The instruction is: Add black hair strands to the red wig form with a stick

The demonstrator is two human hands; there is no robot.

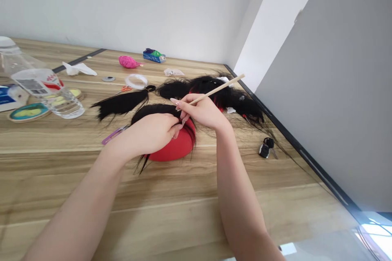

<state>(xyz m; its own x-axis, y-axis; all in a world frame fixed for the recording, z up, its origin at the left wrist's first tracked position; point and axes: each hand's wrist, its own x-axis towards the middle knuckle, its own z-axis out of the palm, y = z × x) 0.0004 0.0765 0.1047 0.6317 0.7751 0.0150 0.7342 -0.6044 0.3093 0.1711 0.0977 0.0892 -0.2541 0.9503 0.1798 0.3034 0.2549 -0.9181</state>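
A red rounded form (173,149) lies on the wooden table, partly covered with black hair (156,110). Over its top bends my left hand (159,130), its fingers pinched on strands of the black hair; the fingertips are partly hidden. My right hand (202,111) is closed on a thin wooden stick (225,85), like a tool handle, slanting up to the right. The stick's lower end is hidden among the fingers, close to the left fingertips. Loose strands hang down the form's right side and at its lower left.
Behind the form lie a tied hair bundle (122,104) and a large heap of black hair (214,87). A clear bottle (45,83) stands tilted in view at the left. Purple-handled scissors (113,135), keys (265,148), pink yarn (128,62) and a blue box (154,56) lie around.
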